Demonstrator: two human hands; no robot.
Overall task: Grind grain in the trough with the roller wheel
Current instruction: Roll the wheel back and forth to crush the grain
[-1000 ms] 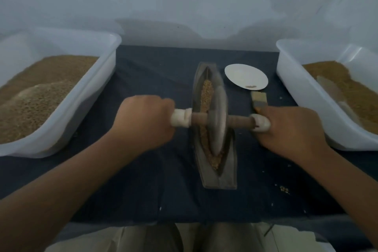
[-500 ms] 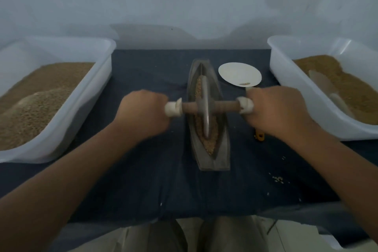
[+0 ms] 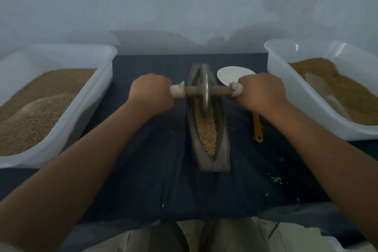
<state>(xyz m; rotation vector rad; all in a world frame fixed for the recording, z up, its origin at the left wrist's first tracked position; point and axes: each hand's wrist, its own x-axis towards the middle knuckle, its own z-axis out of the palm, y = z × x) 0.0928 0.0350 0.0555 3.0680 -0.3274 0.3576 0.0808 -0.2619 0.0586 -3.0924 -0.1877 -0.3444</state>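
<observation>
A narrow boat-shaped metal trough lies lengthwise on the dark cloth in the middle. Crushed grain fills its near half. The metal roller wheel stands upright in the trough's far half, on a wooden axle with white end caps. My left hand grips the axle's left end. My right hand grips the right end. Both arms are stretched forward.
A white tub of grain stands at the left, another tub with grain and a scoop at the right. A white dish sits behind my right hand. An orange-handled brush lies right of the trough. Loose grains dot the cloth.
Both hands have pushed the wheel away from me, from the trough's near part to its far half. The grain in the near half is now uncovered.
</observation>
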